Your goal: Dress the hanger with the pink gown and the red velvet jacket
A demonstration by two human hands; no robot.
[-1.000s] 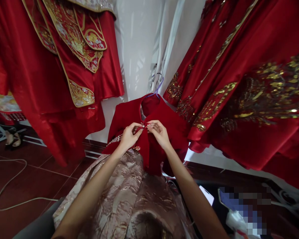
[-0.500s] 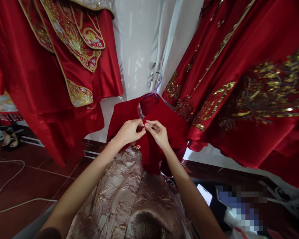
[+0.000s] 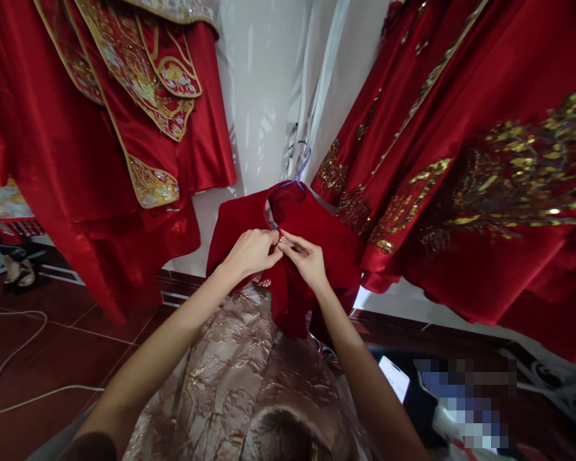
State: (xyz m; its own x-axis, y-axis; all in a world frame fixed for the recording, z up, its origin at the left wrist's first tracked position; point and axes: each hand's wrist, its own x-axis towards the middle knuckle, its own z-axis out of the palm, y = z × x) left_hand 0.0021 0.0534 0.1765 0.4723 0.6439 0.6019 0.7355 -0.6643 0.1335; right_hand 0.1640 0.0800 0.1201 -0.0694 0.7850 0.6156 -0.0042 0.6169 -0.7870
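A dark red velvet jacket [image 3: 317, 237] hangs on a purple hanger [image 3: 301, 171] over a pinkish brocade skirt [image 3: 249, 378]. My left hand [image 3: 252, 251] pinches the jacket's front edge just below the collar. My right hand [image 3: 307, 257] meets it from the right, fingertips pinched on a small sparkling button [image 3: 282, 239] at the closure. Both hands touch each other over the jacket's front.
Red satin robes with gold embroidery hang at the left [image 3: 125, 128] and right [image 3: 484, 160]. A white wall [image 3: 269, 96] lies behind. A cable [image 3: 14, 358] loops on the dark red floor. A phone [image 3: 394, 378] lies at lower right. Sandals [image 3: 16, 272] stand far left.
My hands have drawn closer together at the closure and shifted slightly up; the left fingers curled tighter into a pinch. The view shifted a little.
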